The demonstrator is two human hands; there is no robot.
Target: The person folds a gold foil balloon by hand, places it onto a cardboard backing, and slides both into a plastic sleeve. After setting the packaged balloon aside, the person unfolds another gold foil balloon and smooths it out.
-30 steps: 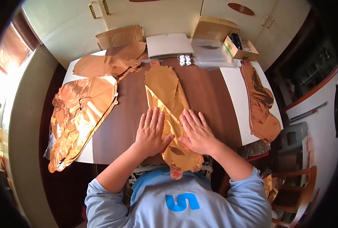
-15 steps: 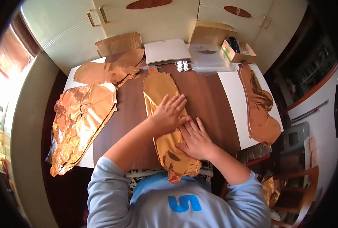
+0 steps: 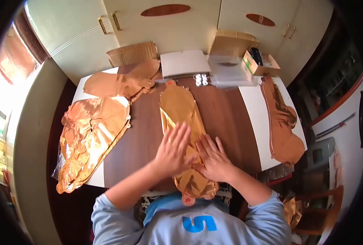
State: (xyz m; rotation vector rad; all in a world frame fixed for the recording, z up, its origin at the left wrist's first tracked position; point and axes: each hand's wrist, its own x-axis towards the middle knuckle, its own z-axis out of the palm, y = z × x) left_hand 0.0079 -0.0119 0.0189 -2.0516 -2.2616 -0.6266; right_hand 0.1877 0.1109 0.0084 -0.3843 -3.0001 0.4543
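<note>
A long, folded gold foil balloon (image 3: 179, 102) lies flat on the table, its near end reaching the table's front edge by my shirt. My left hand (image 3: 173, 149) is over the middle of the foil with fingers stretched out, slightly blurred; whether it touches cannot be told. My right hand (image 3: 213, 159) rests flat along the foil's right side, fingers extended and thumb apart. Both hands hide part of the balloon's middle. Neither one grips anything.
More flat gold foil balloons lie at the left (image 3: 93, 134), back left (image 3: 122, 81) and right (image 3: 283, 126). Along the back stand a white flat box (image 3: 185, 64), white spools (image 3: 201, 79), clear plastic bags (image 3: 230, 72) and a small carton (image 3: 261, 65). A wooden chair (image 3: 320, 212) stands at right.
My left hand has moved back toward my body and left along the foil. My right hand has shifted slightly nearer to me. The whole view has tilted a little.
</note>
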